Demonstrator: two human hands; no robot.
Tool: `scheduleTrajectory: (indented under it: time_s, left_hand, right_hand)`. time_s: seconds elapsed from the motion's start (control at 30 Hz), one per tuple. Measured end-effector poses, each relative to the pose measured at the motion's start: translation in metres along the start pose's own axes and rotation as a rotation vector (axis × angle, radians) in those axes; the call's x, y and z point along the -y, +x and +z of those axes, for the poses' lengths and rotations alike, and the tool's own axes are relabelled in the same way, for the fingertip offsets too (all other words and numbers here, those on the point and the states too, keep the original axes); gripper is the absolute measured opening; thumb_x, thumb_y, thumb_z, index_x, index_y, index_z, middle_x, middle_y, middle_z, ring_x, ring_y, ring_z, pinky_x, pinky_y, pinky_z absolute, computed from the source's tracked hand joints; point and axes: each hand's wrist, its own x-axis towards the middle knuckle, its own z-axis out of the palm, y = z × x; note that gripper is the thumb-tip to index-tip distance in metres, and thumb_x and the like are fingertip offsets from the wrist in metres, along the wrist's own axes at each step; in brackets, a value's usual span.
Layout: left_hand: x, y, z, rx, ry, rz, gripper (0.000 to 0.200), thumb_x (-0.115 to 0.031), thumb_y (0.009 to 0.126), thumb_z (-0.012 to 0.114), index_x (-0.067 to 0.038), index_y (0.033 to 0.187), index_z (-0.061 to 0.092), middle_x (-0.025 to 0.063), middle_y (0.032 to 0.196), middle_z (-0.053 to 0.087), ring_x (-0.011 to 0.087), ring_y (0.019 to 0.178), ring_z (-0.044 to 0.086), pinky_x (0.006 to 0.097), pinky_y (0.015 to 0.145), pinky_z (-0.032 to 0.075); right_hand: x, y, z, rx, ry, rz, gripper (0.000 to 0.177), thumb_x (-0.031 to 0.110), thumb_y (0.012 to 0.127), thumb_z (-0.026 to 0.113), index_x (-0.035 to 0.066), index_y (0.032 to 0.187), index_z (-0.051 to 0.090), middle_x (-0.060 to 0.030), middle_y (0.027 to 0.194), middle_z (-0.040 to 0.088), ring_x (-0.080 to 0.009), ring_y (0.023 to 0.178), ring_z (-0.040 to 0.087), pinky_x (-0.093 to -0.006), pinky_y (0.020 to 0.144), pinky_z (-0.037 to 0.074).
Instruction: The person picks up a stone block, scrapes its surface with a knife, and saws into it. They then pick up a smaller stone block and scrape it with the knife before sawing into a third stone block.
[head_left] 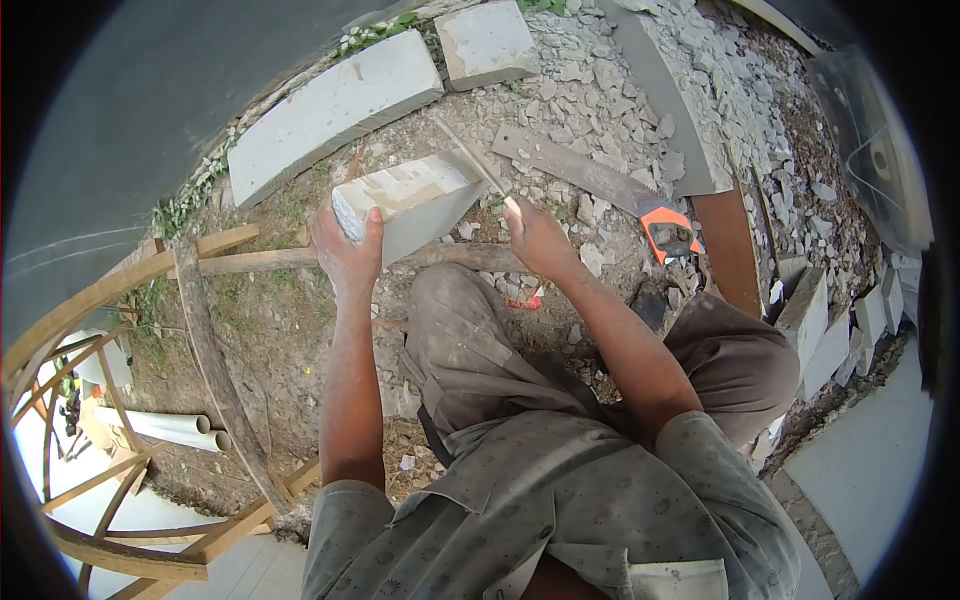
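Observation:
My left hand (347, 245) grips the near left end of a pale lightweight block (432, 215), with the thumb on its upper face. The block is tilted, and its left end looks rough and chipped. In my right hand (538, 242) is the light handle of a long, thin-bladed tool (465, 150). Its blade points up and left, close beside the block's right end. To the right, a handsaw (585, 178) with an orange and black handle (668, 232) lies on the rubble.
Two larger pale blocks (335, 112) (487, 43) lie along the dark wall. Broken chips (600, 80) cover the ground ahead. Wooden poles (215, 350) and white pipes (180, 428) are at the left. A row of upright slabs (815, 320) stands at the right.

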Motion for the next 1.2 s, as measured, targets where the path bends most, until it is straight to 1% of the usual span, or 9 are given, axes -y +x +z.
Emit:
scheduleTrajectory:
  time_s: [0.17, 0.33, 0.47, 0.53, 0.67, 0.77, 0.87, 1.07, 1.2]
  left_hand:
    - [-0.005, -0.032, 0.004, -0.043, 0.087, -0.099, 0.076, -0.051, 0.086, 0.069, 0.003, 0.135, 0.047, 0.0244, 0.121, 0.055, 0.0415, 0.116, 0.051, 0.0553, 0.099, 0.036]
    - [-0.087, -0.066, -0.006, 0.026, 0.215, -0.15, 0.094, -0.06, 0.077, 0.075, 0.003, 0.138, 0.042, 0.0248, 0.121, 0.051, 0.0398, 0.115, 0.047, 0.0555, 0.098, 0.034]
    - [-0.104, -0.093, -0.024, 0.326, -0.264, -0.028, 0.062, -0.047, 0.089, 0.068, -0.007, 0.133, 0.055, 0.0175, 0.123, 0.058, 0.0383, 0.116, 0.053, 0.0492, 0.099, 0.042]
    - [-0.096, -0.105, -0.012, 0.489, -0.574, -0.21, 0.06, -0.049, 0.091, 0.067, -0.007, 0.132, 0.057, 0.0214, 0.125, 0.058, 0.04, 0.117, 0.056, 0.0478, 0.1, 0.045]
    - [-0.055, -0.119, 0.052, 0.154, 0.035, -0.491, 0.074, -0.056, 0.09, 0.064, 0.004, 0.131, 0.057, 0.0285, 0.118, 0.063, 0.0441, 0.112, 0.059, 0.0509, 0.1, 0.046]
    - [0.002, -0.1, 0.111, 0.606, -0.427, -0.964, 0.081, -0.06, 0.091, 0.062, 0.007, 0.136, 0.051, 0.0314, 0.129, 0.059, 0.0421, 0.122, 0.057, 0.0472, 0.103, 0.045]
    - [0.005, -0.082, 0.123, 0.64, -0.77, -1.207, 0.073, -0.056, 0.095, 0.06, 0.003, 0.137, 0.052, 0.0221, 0.127, 0.063, 0.0306, 0.117, 0.061, 0.0427, 0.101, 0.047]
    - [-0.034, -0.039, 0.068, 0.028, -1.099, -0.791, 0.068, -0.04, 0.097, 0.064, 0.001, 0.146, 0.041, 0.0184, 0.141, 0.051, 0.0253, 0.127, 0.052, 0.0397, 0.104, 0.044]
    - [-0.055, -0.012, 0.03, -0.09, -1.13, -0.693, 0.076, -0.045, 0.096, 0.064, 0.003, 0.148, 0.036, 0.0222, 0.148, 0.04, 0.0296, 0.134, 0.043, 0.0439, 0.112, 0.035]
  right_hand:
    - [-0.055, 0.015, 0.031, -0.123, 0.167, 0.168, 0.05, 0.043, 0.098, 0.057, -0.007, 0.097, 0.06, -0.028, 0.083, 0.067, -0.0426, 0.089, 0.068, -0.0505, 0.08, 0.052]
    - [0.038, 0.004, 0.016, -0.079, 0.777, 0.314, 0.06, 0.054, 0.089, 0.072, -0.004, 0.098, 0.063, -0.01, 0.077, 0.064, -0.0188, 0.071, 0.064, -0.0344, 0.059, 0.05]
    - [0.029, 0.042, -0.004, -0.039, 0.734, 0.436, 0.07, 0.046, 0.078, 0.086, -0.011, 0.112, 0.064, -0.0112, 0.09, 0.068, -0.0218, 0.078, 0.066, -0.0362, 0.068, 0.055]
    - [0.021, 0.041, -0.025, 0.176, 0.601, 0.302, 0.071, 0.039, 0.079, 0.086, -0.015, 0.117, 0.061, -0.0147, 0.1, 0.069, -0.0238, 0.086, 0.069, -0.038, 0.072, 0.057]
    - [-0.006, 0.026, -0.033, 0.307, 0.72, 0.363, 0.064, 0.022, 0.08, 0.084, -0.018, 0.121, 0.055, -0.0189, 0.102, 0.069, -0.0275, 0.086, 0.071, -0.0397, 0.072, 0.059]
    - [-0.044, 0.031, -0.013, 0.207, 0.839, 0.355, 0.055, 0.013, 0.081, 0.08, -0.016, 0.121, 0.056, -0.0177, 0.102, 0.069, -0.0265, 0.082, 0.071, -0.0374, 0.071, 0.059]
    - [-0.008, 0.013, -0.032, 0.203, 0.732, 0.329, 0.055, 0.009, 0.078, 0.08, -0.01, 0.125, 0.058, -0.0149, 0.106, 0.069, -0.0231, 0.087, 0.069, -0.0355, 0.075, 0.057]
    - [0.031, 0.019, -0.067, 0.005, 0.244, -0.252, 0.042, 0.007, 0.071, 0.087, 0.01, 0.07, 0.045, 0.0048, 0.072, 0.048, -0.008, 0.062, 0.042, -0.0273, 0.054, 0.037]
    - [0.038, 0.058, -0.061, 0.023, 0.447, -0.25, 0.036, 0.006, 0.07, 0.089, 0.009, 0.072, 0.053, 0.0056, 0.069, 0.05, -0.0059, 0.063, 0.045, -0.0259, 0.057, 0.04]
